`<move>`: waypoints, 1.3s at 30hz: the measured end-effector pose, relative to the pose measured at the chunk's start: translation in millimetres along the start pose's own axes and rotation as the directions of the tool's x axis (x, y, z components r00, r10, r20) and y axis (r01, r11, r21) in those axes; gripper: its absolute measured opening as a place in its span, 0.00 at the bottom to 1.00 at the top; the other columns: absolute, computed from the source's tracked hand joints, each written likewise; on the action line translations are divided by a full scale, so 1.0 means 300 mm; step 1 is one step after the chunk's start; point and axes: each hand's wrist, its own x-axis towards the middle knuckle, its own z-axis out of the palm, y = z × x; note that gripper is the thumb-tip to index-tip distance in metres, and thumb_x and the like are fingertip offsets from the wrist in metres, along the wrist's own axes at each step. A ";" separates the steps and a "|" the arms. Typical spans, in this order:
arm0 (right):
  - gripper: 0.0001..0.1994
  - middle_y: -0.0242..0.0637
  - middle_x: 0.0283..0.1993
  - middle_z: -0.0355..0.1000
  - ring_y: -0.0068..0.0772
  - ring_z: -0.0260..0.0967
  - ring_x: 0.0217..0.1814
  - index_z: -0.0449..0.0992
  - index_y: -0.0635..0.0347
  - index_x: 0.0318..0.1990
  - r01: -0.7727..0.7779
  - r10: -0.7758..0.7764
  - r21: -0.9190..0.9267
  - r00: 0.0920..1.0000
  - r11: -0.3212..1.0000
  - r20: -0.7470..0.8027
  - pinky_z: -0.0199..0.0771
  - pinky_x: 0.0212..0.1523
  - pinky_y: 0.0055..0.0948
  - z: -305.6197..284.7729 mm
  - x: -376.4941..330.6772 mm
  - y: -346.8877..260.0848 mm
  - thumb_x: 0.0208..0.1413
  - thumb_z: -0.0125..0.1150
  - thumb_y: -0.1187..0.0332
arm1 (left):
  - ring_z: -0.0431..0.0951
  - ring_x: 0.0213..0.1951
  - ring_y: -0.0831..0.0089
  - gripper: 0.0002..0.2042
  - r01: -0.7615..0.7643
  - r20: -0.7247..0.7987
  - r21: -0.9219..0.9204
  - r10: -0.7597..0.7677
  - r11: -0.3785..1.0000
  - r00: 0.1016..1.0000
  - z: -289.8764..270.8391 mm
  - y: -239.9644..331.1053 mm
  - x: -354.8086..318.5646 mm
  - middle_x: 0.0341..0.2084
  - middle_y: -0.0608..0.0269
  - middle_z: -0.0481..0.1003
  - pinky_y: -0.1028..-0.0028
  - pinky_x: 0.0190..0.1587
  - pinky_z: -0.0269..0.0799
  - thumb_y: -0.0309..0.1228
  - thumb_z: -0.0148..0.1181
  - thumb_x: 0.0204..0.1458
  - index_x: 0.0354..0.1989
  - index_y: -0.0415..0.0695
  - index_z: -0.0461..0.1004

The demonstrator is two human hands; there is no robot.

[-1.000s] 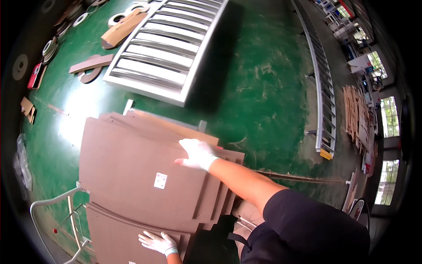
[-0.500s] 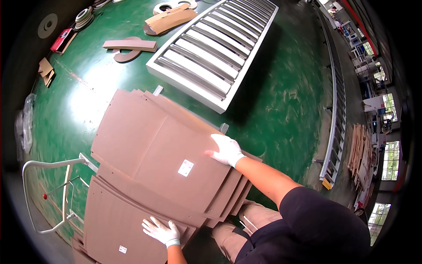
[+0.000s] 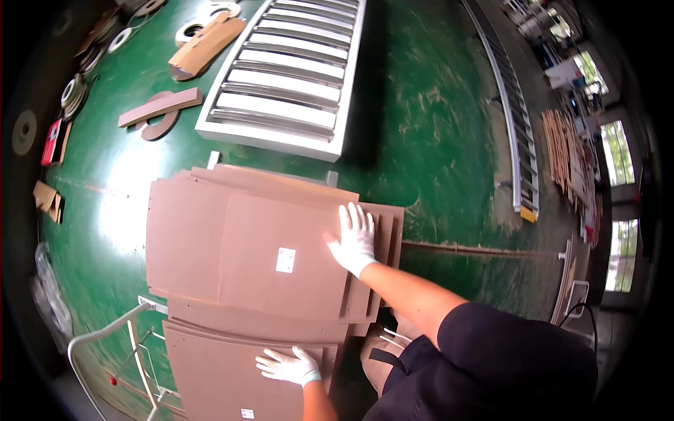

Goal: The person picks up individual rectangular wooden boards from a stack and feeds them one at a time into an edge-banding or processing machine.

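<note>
Two stacks of flat brown sheets lie before me, an upper stack (image 3: 189,245) and a nearer stack (image 3: 217,365), each with a white label on top. My right hand (image 3: 354,242), in a pale glove with the thumb's tip bare, lies flat with fingers spread on the right part of the upper stack's top sheet. On the nearer stack, close to its far right corner, rests my left hand (image 3: 289,366), gloved too, its fingers stretched out to the left. Neither hand grips anything. The sheet edges fan out in steps under my right wrist.
Beyond the sheets stands a metal roller conveyor section (image 3: 277,91). A bent tubular handle (image 3: 105,333) rises at the left. Brown strips (image 3: 161,107), a torn cardboard piece (image 3: 208,45) and rolls lie on the green floor. A long metal frame (image 3: 509,105) runs along the right.
The whole view has turned, so the conveyor and stacks appear rotated. My right hand's fingers, pointing left before, now point away from me. Both hands are still on the sheets.
</note>
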 end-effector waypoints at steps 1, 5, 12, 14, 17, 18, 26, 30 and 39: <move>0.40 0.47 0.74 0.57 0.49 0.48 0.79 0.60 0.60 0.71 -0.049 0.050 0.039 0.998 0.998 -0.032 0.40 0.77 0.56 0.010 -0.022 -0.013 0.59 0.60 0.44 | 0.43 0.75 0.35 0.42 -0.020 0.007 0.009 0.020 1.000 1.000 0.020 -0.017 0.003 0.74 0.31 0.44 0.37 0.74 0.37 0.53 0.52 0.59 0.74 0.35 0.51; 0.39 0.47 0.75 0.55 0.54 0.48 0.78 0.59 0.58 0.72 -0.063 0.075 0.149 0.995 0.987 -0.073 0.39 0.76 0.61 0.027 -0.023 -0.036 0.57 0.62 0.50 | 0.40 0.76 0.37 0.42 -0.011 0.065 0.076 0.006 0.997 0.998 0.018 -0.070 0.019 0.76 0.34 0.42 0.40 0.75 0.34 0.56 0.46 0.62 0.76 0.36 0.48; 0.42 0.51 0.73 0.55 0.60 0.48 0.77 0.60 0.59 0.71 -0.038 0.055 0.226 0.996 0.973 -0.072 0.39 0.76 0.65 0.059 -0.003 -0.057 0.49 0.68 0.53 | 0.40 0.76 0.36 0.47 -0.029 0.060 0.081 0.025 0.996 0.998 0.061 -0.081 0.067 0.74 0.30 0.43 0.39 0.74 0.35 0.67 0.28 0.63 0.75 0.33 0.47; 0.42 0.51 0.73 0.55 0.60 0.48 0.77 0.60 0.59 0.71 -0.031 0.047 0.225 0.997 0.974 -0.068 0.38 0.75 0.65 0.064 0.010 -0.060 0.48 0.68 0.53 | 0.39 0.76 0.36 0.48 -0.019 0.091 0.091 0.011 0.996 0.996 0.064 -0.073 0.080 0.74 0.30 0.43 0.39 0.74 0.35 0.67 0.28 0.63 0.75 0.32 0.47; 0.43 0.52 0.74 0.54 0.61 0.48 0.77 0.60 0.60 0.70 -0.024 0.037 0.224 0.998 0.974 -0.056 0.38 0.75 0.66 0.061 0.016 -0.062 0.48 0.67 0.52 | 0.39 0.76 0.35 0.48 -0.005 0.101 0.091 -0.004 0.996 0.995 0.056 -0.075 0.084 0.75 0.29 0.42 0.38 0.74 0.35 0.67 0.28 0.63 0.75 0.32 0.46; 0.43 0.52 0.74 0.54 0.61 0.48 0.77 0.60 0.60 0.70 -0.023 0.037 0.223 0.997 0.975 -0.061 0.38 0.75 0.66 0.062 0.024 -0.060 0.47 0.67 0.52 | 0.39 0.76 0.34 0.47 -0.017 0.097 0.088 0.009 0.996 0.995 0.061 -0.073 0.090 0.75 0.29 0.42 0.38 0.73 0.35 0.67 0.28 0.63 0.75 0.32 0.46; 0.43 0.50 0.73 0.55 0.58 0.49 0.76 0.60 0.60 0.70 -0.001 0.014 0.191 0.998 0.982 -0.067 0.41 0.74 0.65 0.064 0.061 -0.056 0.48 0.66 0.51 | 0.39 0.75 0.31 0.46 -0.063 0.103 0.109 0.052 0.992 0.993 0.066 -0.060 0.116 0.74 0.27 0.40 0.36 0.72 0.37 0.64 0.28 0.65 0.75 0.31 0.44; 0.42 0.50 0.73 0.56 0.57 0.50 0.76 0.60 0.60 0.70 -0.009 0.021 0.204 0.998 0.979 -0.057 0.42 0.74 0.65 0.044 0.093 -0.059 0.49 0.66 0.51 | 0.36 0.77 0.37 0.49 -0.062 0.099 0.082 0.054 0.995 0.994 0.051 -0.034 0.134 0.76 0.33 0.39 0.41 0.75 0.32 0.67 0.28 0.63 0.76 0.32 0.43; 0.41 0.49 0.74 0.55 0.58 0.48 0.77 0.61 0.57 0.70 -0.031 0.042 0.266 0.998 0.963 -0.037 0.39 0.75 0.65 0.015 0.158 -0.039 0.50 0.64 0.50 | 0.37 0.75 0.32 0.48 -0.069 0.111 0.107 0.057 0.992 0.992 0.034 0.011 0.173 0.75 0.27 0.37 0.40 0.73 0.34 0.66 0.26 0.64 0.76 0.32 0.41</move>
